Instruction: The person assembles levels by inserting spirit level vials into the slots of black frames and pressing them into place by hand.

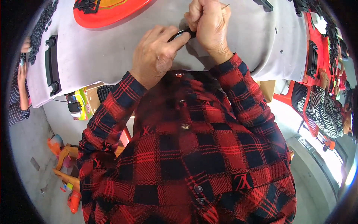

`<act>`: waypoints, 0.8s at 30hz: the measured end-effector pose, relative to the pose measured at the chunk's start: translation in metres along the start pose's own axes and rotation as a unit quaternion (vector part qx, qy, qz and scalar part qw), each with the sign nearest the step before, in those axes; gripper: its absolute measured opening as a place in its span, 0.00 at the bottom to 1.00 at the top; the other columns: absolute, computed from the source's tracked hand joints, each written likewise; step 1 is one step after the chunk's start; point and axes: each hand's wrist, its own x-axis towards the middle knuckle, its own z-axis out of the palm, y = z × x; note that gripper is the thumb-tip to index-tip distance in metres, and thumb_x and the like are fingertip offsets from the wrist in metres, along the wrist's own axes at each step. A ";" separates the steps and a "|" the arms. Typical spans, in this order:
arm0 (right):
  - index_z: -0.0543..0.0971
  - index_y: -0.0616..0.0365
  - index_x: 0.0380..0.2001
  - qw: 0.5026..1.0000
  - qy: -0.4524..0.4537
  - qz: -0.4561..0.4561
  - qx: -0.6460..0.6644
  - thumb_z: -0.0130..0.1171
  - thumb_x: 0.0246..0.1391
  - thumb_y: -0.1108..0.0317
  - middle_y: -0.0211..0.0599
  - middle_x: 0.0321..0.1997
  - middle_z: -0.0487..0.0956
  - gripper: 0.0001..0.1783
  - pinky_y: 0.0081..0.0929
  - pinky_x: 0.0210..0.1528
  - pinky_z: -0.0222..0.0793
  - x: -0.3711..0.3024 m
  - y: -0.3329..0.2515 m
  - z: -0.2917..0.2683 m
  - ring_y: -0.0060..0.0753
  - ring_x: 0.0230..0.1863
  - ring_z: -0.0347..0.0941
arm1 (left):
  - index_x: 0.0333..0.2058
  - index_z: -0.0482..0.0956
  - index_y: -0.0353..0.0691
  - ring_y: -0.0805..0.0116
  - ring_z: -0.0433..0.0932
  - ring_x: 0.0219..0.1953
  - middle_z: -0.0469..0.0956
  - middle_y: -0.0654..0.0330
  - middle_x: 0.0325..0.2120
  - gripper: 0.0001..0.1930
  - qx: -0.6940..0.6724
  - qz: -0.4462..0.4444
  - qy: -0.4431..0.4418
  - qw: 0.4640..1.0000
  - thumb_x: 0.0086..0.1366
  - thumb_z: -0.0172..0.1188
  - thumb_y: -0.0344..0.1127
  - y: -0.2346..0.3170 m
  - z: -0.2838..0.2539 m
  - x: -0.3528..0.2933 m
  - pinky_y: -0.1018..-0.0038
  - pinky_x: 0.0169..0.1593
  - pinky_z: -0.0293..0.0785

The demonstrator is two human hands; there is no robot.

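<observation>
My left hand [158, 52] is closed round a black, elongated plastic piece [186, 33], with thumb and forefinger along its near end. My right hand [210, 28] makes a fist at the other end of that piece, close beside the left fingers. From the top of this fist sticks a thin pointed thing [225, 6]; the rest of it is hidden in the fingers. Both hands are just above the pale cloth-covered table [108, 52], near its front edge.
A red tray [100, 24] with black parts lies at the far left. Long black pieces [52, 65] rest at the table's left end, another black piece [264, 4] at the far right. People sit on both sides, one in a zebra-patterned garment [322, 108]. Cartons stand under the table.
</observation>
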 end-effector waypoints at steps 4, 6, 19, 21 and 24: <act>0.66 0.61 0.15 0.982 -0.047 -0.117 -0.141 0.39 0.73 0.60 0.33 0.12 0.66 0.30 0.29 0.21 0.59 0.004 0.010 -0.003 0.26 0.15 0.61 | 0.46 0.84 0.46 0.59 0.77 0.45 0.78 0.62 0.41 0.18 0.011 0.010 -0.015 1.000 0.54 0.62 0.28 -0.001 -0.001 -0.001 0.64 0.49 0.76; 0.66 0.63 0.16 0.974 -0.063 -0.151 -0.155 0.38 0.73 0.61 0.35 0.14 0.66 0.29 0.30 0.23 0.60 0.007 0.011 -0.006 0.27 0.17 0.62 | 0.47 0.84 0.46 0.60 0.77 0.45 0.78 0.63 0.41 0.19 0.018 0.011 -0.013 1.000 0.54 0.63 0.28 -0.001 0.000 0.000 0.64 0.49 0.75; 0.62 0.51 0.17 0.980 0.051 0.082 0.174 0.40 0.72 0.50 0.22 0.13 0.55 0.28 0.24 0.17 0.47 0.016 0.000 -0.015 0.21 0.13 0.49 | 0.46 0.83 0.49 0.61 0.77 0.45 0.77 0.64 0.40 0.14 0.036 0.001 -0.003 0.999 0.60 0.65 0.32 0.000 0.001 -0.003 0.63 0.47 0.73; 0.62 0.49 0.18 0.943 -0.071 0.028 0.325 0.40 0.72 0.48 0.20 0.14 0.52 0.28 0.23 0.17 0.43 0.032 -0.012 -0.034 0.19 0.13 0.46 | 0.45 0.82 0.49 0.61 0.77 0.44 0.77 0.64 0.39 0.13 0.028 0.003 0.002 1.000 0.60 0.65 0.32 0.002 -0.001 -0.002 0.63 0.47 0.73; 0.62 0.47 0.18 0.936 -0.119 0.030 0.329 0.41 0.73 0.46 0.18 0.15 0.51 0.29 0.21 0.17 0.39 0.051 -0.046 -0.051 0.18 0.14 0.44 | 0.45 0.82 0.49 0.61 0.77 0.44 0.77 0.64 0.38 0.13 0.020 0.005 0.006 1.000 0.59 0.65 0.31 -0.001 -0.001 -0.003 0.64 0.46 0.73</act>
